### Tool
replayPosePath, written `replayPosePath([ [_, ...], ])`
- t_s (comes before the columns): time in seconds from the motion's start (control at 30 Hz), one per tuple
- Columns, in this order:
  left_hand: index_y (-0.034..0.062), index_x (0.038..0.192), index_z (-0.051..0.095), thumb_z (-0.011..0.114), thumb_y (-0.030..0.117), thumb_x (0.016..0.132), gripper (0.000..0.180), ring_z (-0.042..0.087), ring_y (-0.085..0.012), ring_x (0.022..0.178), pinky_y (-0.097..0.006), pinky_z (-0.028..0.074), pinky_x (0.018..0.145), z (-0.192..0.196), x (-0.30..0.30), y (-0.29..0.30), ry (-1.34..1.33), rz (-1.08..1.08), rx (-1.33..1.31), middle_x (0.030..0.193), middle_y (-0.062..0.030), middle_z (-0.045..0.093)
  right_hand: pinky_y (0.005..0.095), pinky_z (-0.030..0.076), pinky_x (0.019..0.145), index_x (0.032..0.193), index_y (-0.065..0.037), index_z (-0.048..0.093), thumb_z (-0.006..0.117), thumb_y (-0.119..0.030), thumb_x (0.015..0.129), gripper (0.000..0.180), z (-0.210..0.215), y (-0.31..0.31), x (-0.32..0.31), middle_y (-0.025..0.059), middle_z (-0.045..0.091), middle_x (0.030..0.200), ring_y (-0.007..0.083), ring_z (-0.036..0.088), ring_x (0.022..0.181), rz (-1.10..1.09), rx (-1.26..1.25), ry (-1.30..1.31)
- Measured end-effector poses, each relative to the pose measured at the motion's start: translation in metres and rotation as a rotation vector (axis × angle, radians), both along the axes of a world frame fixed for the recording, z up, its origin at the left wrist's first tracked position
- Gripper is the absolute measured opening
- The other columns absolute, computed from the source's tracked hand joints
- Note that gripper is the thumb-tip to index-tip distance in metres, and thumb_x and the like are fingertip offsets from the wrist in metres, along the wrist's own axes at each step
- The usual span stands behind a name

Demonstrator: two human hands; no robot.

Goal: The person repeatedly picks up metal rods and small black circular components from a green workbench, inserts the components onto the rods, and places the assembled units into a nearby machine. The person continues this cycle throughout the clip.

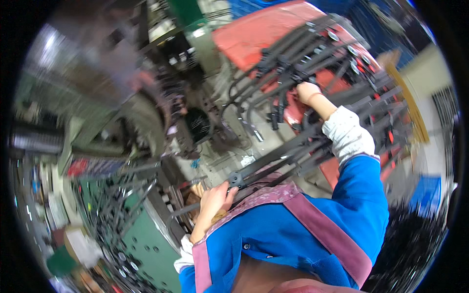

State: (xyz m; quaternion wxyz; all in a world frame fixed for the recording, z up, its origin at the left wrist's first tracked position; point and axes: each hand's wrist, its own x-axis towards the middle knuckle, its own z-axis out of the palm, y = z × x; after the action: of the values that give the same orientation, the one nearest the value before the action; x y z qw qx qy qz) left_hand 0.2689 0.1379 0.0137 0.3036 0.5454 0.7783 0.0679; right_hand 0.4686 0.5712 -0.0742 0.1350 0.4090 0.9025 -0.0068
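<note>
My right hand [308,92] reaches out from a white cuff and blue sleeve, its fingers closed on a black rod in the pile of black metal rods [298,53] lying on a red surface [254,29]. My left hand [214,196] sits close to my chest and grips the near end of a bundle of long black rods [283,154], just below a black joint piece [236,179]. That bundle runs up to the right, passing under my right forearm. Several rods in the pile end in round silver caps [352,50].
A green machine body [141,244] with small parts around it stands at the lower left. Dark machinery with a large wheel [146,122] fills the left. A wooden bar [408,97] and a blue box [426,191] are at the right. Loose black rods [381,112] lie beyond my arm.
</note>
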Motion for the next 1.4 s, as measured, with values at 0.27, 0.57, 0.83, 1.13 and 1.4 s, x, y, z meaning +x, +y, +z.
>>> replayPosePath([
  [0.27,0.0076,0.091,0.062,0.054,0.048,0.092,0.041,0.064,-0.041,0.075,-0.052,0.05,0.065,-0.025,0.005,-0.012,-0.031,0.091,0.042,0.076,-0.0179,0.066,0.0456,0.052,0.09,0.107,-0.002,0.066,0.048,-0.009,0.09,0.026,-0.096,0.068,0.02,0.023,0.066,0.113,0.0362,0.065,0.103,0.018,0.117,0.037],
  [0.57,0.0071,0.091,0.064,0.057,0.044,0.09,0.038,0.065,-0.041,0.076,-0.052,0.05,0.068,-0.028,0.003,-0.009,-0.095,0.08,0.095,0.078,-0.0189,0.067,0.0475,0.052,0.087,0.107,-0.009,0.068,0.058,-0.011,0.085,0.024,-0.04,0.05,0.031,0.0196,0.067,0.109,0.0377,0.064,0.103,-0.177,0.111,0.143],
  [0.83,0.0043,0.094,0.064,0.06,0.046,0.087,0.042,0.065,-0.0402,0.086,-0.05,0.051,0.075,-0.023,-0.002,-0.001,-0.048,0.04,0.054,0.086,-0.0207,0.068,0.0236,0.051,0.066,0.106,-0.002,0.066,0.073,-0.01,0.083,0.025,0.055,-0.121,0.0,0.0025,0.067,0.082,0.0053,0.059,0.076,-0.119,-0.697,1.135],
  [1.13,0.0054,0.092,0.059,0.062,0.047,0.088,0.042,0.063,-0.0417,0.084,-0.051,0.049,0.07,-0.013,-0.004,0.001,-0.04,0.022,0.081,0.084,-0.019,0.066,0.0201,0.046,0.059,0.102,0.003,0.065,0.072,-0.001,0.082,0.022,0.057,-0.278,-0.045,-0.0004,0.061,0.072,0.0034,0.055,0.065,0.046,-0.94,0.979],
  [1.4,0.0056,0.092,0.062,0.063,0.041,0.086,0.036,0.065,-0.0389,0.083,-0.051,0.05,0.072,-0.024,-0.005,-0.001,-0.041,0.015,0.185,0.083,-0.0175,0.068,0.0246,0.045,0.056,0.093,0.003,0.068,0.075,-0.004,0.079,0.017,0.049,-0.293,-0.056,0.006,0.06,0.071,0.0084,0.053,0.059,0.182,-0.688,1.016],
])
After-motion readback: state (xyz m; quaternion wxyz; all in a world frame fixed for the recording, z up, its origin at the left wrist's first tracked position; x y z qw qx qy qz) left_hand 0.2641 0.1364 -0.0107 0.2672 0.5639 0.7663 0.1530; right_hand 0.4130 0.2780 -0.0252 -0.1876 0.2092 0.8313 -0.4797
